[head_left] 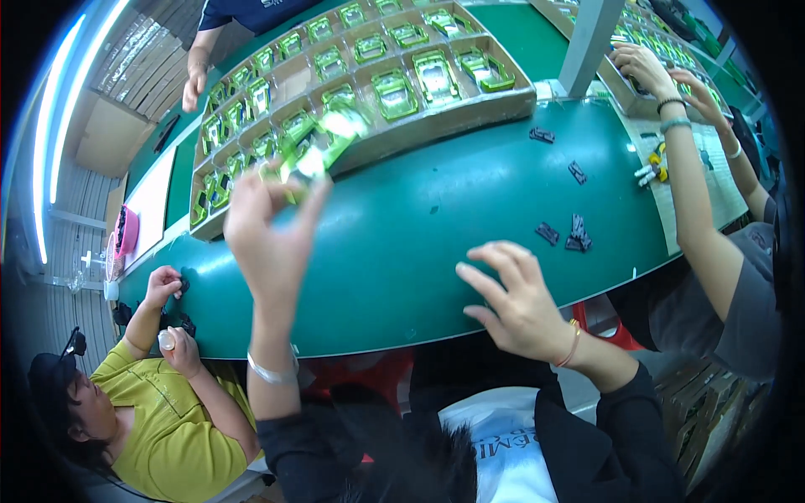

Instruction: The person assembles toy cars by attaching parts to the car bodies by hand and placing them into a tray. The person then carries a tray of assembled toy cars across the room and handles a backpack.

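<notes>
My left hand is raised at the near edge of a long cardboard tray. Pinched in its fingers is a bright green plastic frame, blurred by motion and shining with glare. Several similar green frames lie in the tray's compartments. Over the green table, my right hand hovers with fingers bent and apart, holding nothing. Beyond it, to the right, a small cluster of black plastic parts lies on the table. Single black parts are scattered farther back.
A co-worker in yellow sits at my left, near a pink basket. On the right, another person's arms reach into a second tray. A grey post stands between the trays. Across the table is another person's hand.
</notes>
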A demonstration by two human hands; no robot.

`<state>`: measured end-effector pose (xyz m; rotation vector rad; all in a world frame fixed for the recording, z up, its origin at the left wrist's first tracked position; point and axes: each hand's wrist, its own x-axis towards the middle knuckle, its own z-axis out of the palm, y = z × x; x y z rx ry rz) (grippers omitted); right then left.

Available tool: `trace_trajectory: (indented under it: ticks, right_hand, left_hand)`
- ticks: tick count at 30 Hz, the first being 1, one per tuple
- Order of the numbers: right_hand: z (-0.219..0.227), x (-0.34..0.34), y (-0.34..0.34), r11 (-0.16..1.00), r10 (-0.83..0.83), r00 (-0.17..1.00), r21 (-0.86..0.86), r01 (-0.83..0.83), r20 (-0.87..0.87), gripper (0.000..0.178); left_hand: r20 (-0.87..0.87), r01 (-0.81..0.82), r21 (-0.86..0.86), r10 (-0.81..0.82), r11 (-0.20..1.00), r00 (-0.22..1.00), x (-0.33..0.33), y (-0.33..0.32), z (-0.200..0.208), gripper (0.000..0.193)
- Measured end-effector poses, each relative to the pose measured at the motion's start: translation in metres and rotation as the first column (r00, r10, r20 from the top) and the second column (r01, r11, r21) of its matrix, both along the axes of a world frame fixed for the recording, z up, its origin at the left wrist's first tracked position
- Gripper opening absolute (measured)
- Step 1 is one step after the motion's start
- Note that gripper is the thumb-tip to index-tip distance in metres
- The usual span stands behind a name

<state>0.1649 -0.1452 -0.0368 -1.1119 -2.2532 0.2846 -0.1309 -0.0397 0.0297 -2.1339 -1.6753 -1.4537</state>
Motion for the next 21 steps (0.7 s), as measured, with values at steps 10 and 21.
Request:
trace_trajectory:
  ticks: [10, 21]
  right_hand:
    - [-0.011, -0.012, 0.000, 0.999, -0.022, 0.987, 0.052, 0.013, 0.162, 0.042]
    - [-0.007, -0.017, -0.001, 0.999, -0.032, 0.981, 0.046, 0.023, 0.192, 0.041]
  left_hand:
    - [-0.329, -0.460, -0.411, 0.342, 0.787, 0.880, -0.046, 0.268, -0.027, 0.042]
    - [-0.294, -0.063, 0.050, 0.075, 0.997, 0.953, -0.025, 0.189, 0.013, 0.016]
